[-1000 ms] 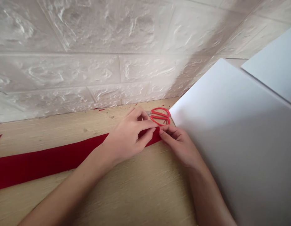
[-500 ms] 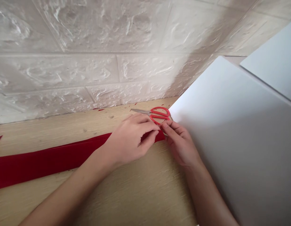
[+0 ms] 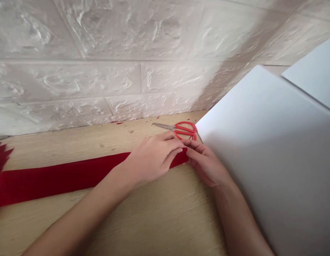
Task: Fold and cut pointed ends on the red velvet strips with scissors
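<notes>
A long strip of dark red fabric [image 3: 66, 177] lies across the wooden surface, from the left edge to my hands. My left hand [image 3: 156, 154] lies over the strip near its right end, thumb and fingers pinched together on it. At that same end, my right hand [image 3: 204, 160] grips the fabric's edge between thumb and fingers. Scissors with red handles [image 3: 184, 129] rest just behind my fingertips, blades pointing left and touched by neither hand as far as I can see. The fingertips of both hands nearly meet and partly cover the fabric's end.
A textured white brick-pattern wall [image 3: 100, 78] rises behind the wooden surface [image 3: 143, 220]. White panels [image 3: 274, 142] stand close on the right. Small red scraps [image 3: 119, 123] lie along the wall's foot. More red fabric with jagged ends [image 3: 0, 156] shows at the left edge.
The view has shifted slightly left, showing more jagged red fabric. My right thumb has come lower on the strip's end, and my left thumb and fingers have drawn closer together.
</notes>
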{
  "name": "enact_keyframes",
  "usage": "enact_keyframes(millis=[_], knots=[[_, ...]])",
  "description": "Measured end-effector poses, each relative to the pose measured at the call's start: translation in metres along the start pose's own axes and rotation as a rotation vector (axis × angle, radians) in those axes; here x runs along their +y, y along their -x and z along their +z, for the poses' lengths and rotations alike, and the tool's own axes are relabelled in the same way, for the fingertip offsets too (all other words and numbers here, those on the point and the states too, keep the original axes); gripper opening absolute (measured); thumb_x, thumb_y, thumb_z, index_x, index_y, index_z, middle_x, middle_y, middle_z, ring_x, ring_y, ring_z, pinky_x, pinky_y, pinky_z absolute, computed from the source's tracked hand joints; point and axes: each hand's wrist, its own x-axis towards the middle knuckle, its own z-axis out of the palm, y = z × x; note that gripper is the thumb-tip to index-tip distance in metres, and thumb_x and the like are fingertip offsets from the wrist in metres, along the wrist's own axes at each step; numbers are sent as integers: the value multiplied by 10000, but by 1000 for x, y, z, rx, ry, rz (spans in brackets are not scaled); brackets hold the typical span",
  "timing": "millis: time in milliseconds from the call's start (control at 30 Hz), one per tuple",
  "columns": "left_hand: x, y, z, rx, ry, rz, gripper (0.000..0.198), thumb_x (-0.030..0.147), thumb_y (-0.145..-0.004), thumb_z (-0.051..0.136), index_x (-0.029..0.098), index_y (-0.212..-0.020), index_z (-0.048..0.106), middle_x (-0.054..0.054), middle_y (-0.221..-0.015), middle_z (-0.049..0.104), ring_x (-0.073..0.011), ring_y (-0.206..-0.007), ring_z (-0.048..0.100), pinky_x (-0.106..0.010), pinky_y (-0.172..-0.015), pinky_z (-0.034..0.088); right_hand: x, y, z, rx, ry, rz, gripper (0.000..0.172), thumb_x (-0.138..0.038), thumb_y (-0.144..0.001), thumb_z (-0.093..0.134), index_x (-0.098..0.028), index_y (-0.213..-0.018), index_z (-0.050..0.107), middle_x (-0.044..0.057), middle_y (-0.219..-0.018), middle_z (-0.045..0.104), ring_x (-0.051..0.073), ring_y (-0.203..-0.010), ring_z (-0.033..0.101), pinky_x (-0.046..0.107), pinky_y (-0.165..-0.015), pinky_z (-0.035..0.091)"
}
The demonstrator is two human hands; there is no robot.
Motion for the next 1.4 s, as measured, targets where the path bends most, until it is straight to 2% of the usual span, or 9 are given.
enact_keyframes(millis=[100, 233, 367, 533, 667, 800, 1000, 1200, 1400], knots=[[1, 1, 5, 27, -13, -58, 291, 215, -1035, 445, 187, -1057, 734, -68, -1081, 723, -191, -911, 688, -346, -860, 559, 2, -3, 3, 77, -1, -49, 304, -464, -701, 887, -252, -876, 757, 9, -843, 756, 172, -732, 683, 319, -694, 554], [0, 1, 10, 74, -51, -111, 292, 224, -1036, 436, 196, -1086, 722, -60, -1057, 722, -185, -857, 688, -335, -800, 558, 3, -3, 10, 161, -41, -190, 312, -492, -684, 886, -264, -838, 738, 9, -876, 764, 196, -832, 690, 349, -813, 557], [0, 0, 12, 121, -215, -62, 306, 210, -1031, 409, 190, -1108, 704, -64, -1055, 737, -206, -867, 708, -334, -749, 546, 2, -1, 17, 188, -61, -270, 295, -498, -714, 855, -276, -845, 714, 9, -899, 765, 207, -873, 692, 375, -874, 553], [0, 1, 12, 201, -336, 1, 294, 215, -1027, 406, 200, -1095, 692, -39, -980, 767, -188, -751, 713, -303, -619, 493, 2, 3, 21, 190, -42, -282, 295, -520, -742, 816, -287, -866, 685, 23, -907, 757, 240, -894, 702, 418, -868, 560], [-1, 2, 13, 188, -258, 22, 276, 221, -1038, 409, 198, -1103, 677, -22, -1010, 787, -189, -805, 744, -305, -664, 515, 2, 3, 22, 174, -89, -248, 294, -505, -723, 828, -284, -849, 681, 22, -904, 760, 245, -891, 707, 421, -860, 566], [-2, 1, 14, 169, -135, -83, 240, 273, -1055, 432, 213, -1196, 616, -13, -1069, 797, -181, -886, 757, -291, -718, 523, 1, 4, 22, 202, -94, -258, 251, -482, -744, 817, -291, -849, 692, 19, -954, 766, 237, -906, 702, 421, -879, 566], [-1, 1, 12, 148, 28, -162, 147, 293, -1035, 476, 231, -1071, 604, 23, -992, 784, -151, -800, 724, -280, -699, 504, 3, 7, 21, 201, 13, -302, 243, -515, -808, 766, -300, -882, 682, 26, -983, 756, 247, -953, 698, 442, -900, 561], [-1, -1, 13, 242, 98, -107, 133, 214, -996, 529, 210, -999, 663, -26, -1052, 740, -171, -944, 686, -309, -813, 524, 5, 8, 20, 204, 115, -380, 201, -498, -866, 721, -307, -905, 676, 24, -991, 735, 240, -980, 682, 420, -917, 540], [2, -3, 9, 266, 151, -135, 116, 178, -976, 603, 211, -963, 713, -8, -1019, 755, -158, -954, 677, -299, -848, 535, 7, 8, 21, 206, 106, -401, 172, -469, -868, 736, -308, -895, 680, 19, -971, 735, 233, -954, 677, 412, -906, 532]])
